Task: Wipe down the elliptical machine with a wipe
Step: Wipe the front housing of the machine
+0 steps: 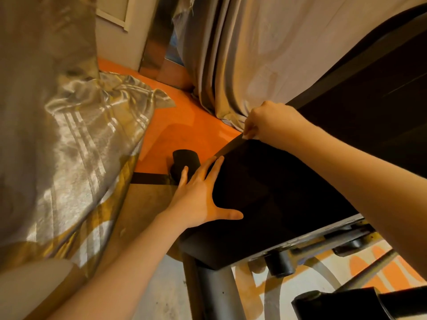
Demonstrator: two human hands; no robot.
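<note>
Left hand [198,195] flat, fingers spread and straight, pressing the side of the elliptical's big black plastic housing [277,192]. Right hand [270,123] curled at the housing's upper front edge, pinching a small pale wipe [247,134], mostly hidden. Orange floor [184,130] below, grey curtain [242,54] behind.

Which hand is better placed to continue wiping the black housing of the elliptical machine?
The right hand. It pinches a small pale wipe against the upper edge of the black housing. The left hand only lies flat on the housing's side, fingers spread, holding nothing.
</note>
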